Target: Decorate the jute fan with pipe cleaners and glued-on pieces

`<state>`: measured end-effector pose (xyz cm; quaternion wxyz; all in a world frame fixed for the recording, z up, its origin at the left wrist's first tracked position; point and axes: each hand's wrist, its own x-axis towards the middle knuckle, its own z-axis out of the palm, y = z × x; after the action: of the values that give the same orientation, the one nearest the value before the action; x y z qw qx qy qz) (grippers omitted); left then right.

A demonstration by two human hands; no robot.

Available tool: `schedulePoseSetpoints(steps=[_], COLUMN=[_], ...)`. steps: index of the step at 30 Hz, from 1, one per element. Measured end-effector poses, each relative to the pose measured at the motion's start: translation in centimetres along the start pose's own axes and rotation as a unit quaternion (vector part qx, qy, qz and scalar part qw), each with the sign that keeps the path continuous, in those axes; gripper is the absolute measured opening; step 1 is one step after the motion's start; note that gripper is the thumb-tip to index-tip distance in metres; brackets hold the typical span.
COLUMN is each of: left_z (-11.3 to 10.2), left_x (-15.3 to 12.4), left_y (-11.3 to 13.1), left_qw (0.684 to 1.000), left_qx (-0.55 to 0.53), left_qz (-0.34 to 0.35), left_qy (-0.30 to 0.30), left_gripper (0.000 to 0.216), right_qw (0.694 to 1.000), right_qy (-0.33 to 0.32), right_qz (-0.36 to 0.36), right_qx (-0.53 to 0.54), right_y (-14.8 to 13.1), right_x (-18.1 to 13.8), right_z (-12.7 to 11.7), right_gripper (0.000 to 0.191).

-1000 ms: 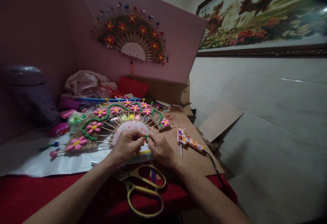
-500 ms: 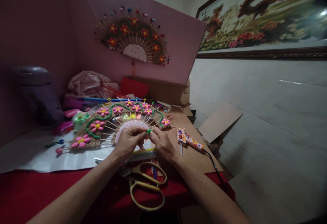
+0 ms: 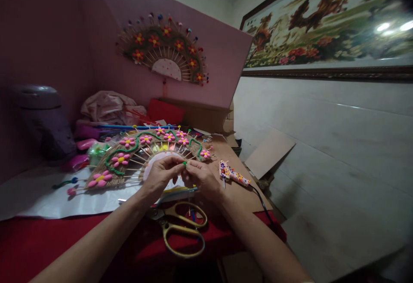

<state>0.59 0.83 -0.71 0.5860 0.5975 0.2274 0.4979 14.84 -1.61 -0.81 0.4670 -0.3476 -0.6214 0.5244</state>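
My left hand [image 3: 160, 175] and my right hand [image 3: 200, 179] meet fingertip to fingertip, both pinched on a small green bead [image 3: 184, 163]. They hover just in front of a half-round craft fan [image 3: 142, 154] of jute and wooden sticks, with pink flowers, a green cord and a pale dotted centre. The fan lies flat on white paper [image 3: 38, 197]. Under my wrists lie gold-handled scissors [image 3: 182, 229] on the red tablecloth [image 3: 29, 244].
A patterned glue gun [image 3: 232, 174] with a black cable rests on the cardboard sheet [image 3: 238, 192] to the right. A second fan [image 3: 165, 48] with red flowers hangs on the pink board. Cloth, bags and a grey pot [image 3: 43, 119] crowd the back left. A framed painting [image 3: 325, 25] hangs on the right wall.
My hands have stayed pinched together on the bead, shifting slightly up toward the fan. The view has turned a little to the right.
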Motion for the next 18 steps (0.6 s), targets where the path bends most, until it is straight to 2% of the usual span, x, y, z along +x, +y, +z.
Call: schedulePoseSetpoints(steps=[2, 3, 4, 5, 6, 7, 8, 10, 13, 15, 18], left_z=[-0.1, -0.1, -0.1, 0.0, 0.0, 0.1, 0.1, 0.2, 0.2, 0.0, -0.3], left_x=[0.1, 0.1, 0.2, 0.2, 0.2, 0.2, 0.2, 0.2, 0.3, 0.4, 0.4], left_y=[-0.1, -0.2, -0.1, -0.1, 0.1, 0.2, 0.4, 0.6, 0.5, 0.1, -0.4], left_qw=[1.0, 0.999, 0.999, 0.997, 0.995, 0.993, 0.99, 0.984, 0.975, 0.969, 0.963], left_qx=[-0.014, -0.03, -0.048, -0.068, -0.087, -0.106, -0.124, -0.156, -0.189, -0.202, -0.216], left_qz=[-0.008, -0.016, -0.024, -0.033, -0.043, -0.054, -0.065, -0.088, -0.119, -0.139, -0.163], left_qy=[-0.004, -0.001, 0.004, 0.009, 0.012, 0.012, 0.012, 0.008, -0.006, -0.012, -0.016], left_gripper=[0.025, 0.025, 0.025, 0.025, 0.025, 0.026, 0.027, 0.027, 0.026, 0.026, 0.024], right_qw=[0.994, 0.981, 0.954, 0.915, 0.867, 0.819, 0.78, 0.737, 0.715, 0.716, 0.733], right_qy=[0.024, 0.059, 0.106, 0.154, 0.196, 0.216, 0.21, 0.158, 0.114, 0.117, 0.158], right_qz=[-0.004, -0.013, -0.028, -0.04, -0.035, -0.001, 0.047, 0.134, 0.175, 0.153, 0.109], right_qx=[-0.106, -0.185, -0.277, -0.371, -0.457, -0.531, -0.587, -0.643, -0.667, -0.671, -0.653], right_y=[-0.5, -0.9, -1.2, -1.6, -1.9, -2.2, -2.3, -2.2, -1.3, -0.6, 0.0], right_x=[-0.5, -0.8, -1.4, -2.0, -2.7, -3.4, -4.1, -5.4, -6.3, -6.4, -6.5], right_z=[-1.0, -1.9, -3.0, -4.4, -5.9, -7.4, -8.8, -10.9, -12.3, -12.4, -12.5], right_gripper=[0.033, 0.032, 0.029, 0.024, 0.02, 0.02, 0.023, 0.033, 0.035, 0.032, 0.033])
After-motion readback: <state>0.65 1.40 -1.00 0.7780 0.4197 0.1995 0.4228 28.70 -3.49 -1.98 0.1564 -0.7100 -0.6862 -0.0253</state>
